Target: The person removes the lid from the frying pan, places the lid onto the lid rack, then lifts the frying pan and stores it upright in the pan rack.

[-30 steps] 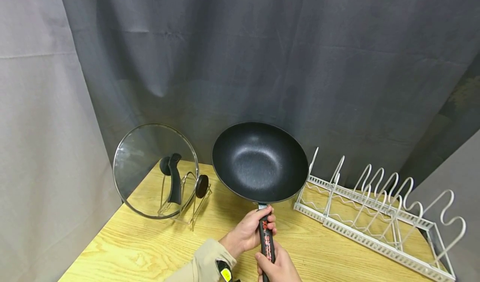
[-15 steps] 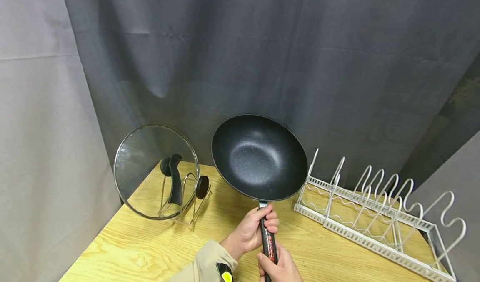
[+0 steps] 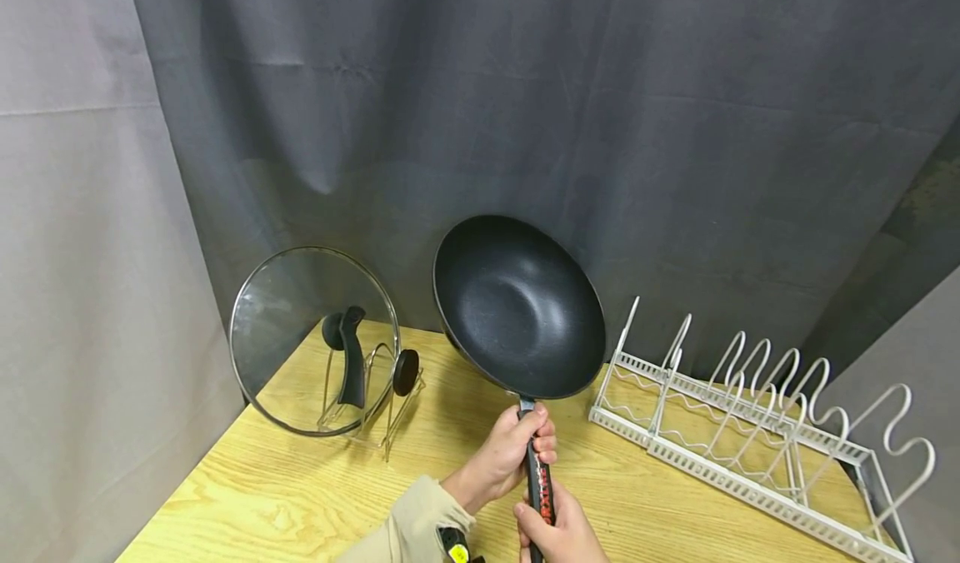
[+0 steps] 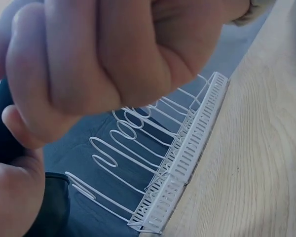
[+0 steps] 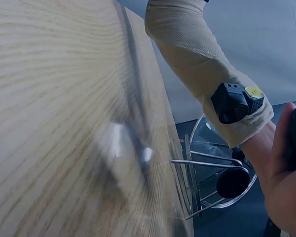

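A black wok-style frying pan (image 3: 521, 305) is held up over the table, tilted so its inside faces me. My left hand (image 3: 506, 455) grips its black handle (image 3: 540, 488) close to the pan body, thumb lying along the top. Lower down, my right hand (image 3: 562, 530) holds the same handle near its end; its far fingers are hidden. In the left wrist view, curled fingers of the left hand (image 4: 103, 59) fill the top, with part of the pan (image 4: 56, 202) below. The right wrist view shows the left sleeve (image 5: 197, 54) with a small camera on it.
A glass lid (image 3: 277, 338) with a black handle leans in a wire stand (image 3: 390, 421) on the left. At the right, a white wire rack (image 3: 750, 430) with upright dividers stands on the wooden table (image 3: 247, 496). Dark curtain (image 3: 480, 113) hangs behind.
The pan has risen slightly and turned, its far rim going up and its face swinging towards the right. Both hands stay on the handle, which has rolled a little.
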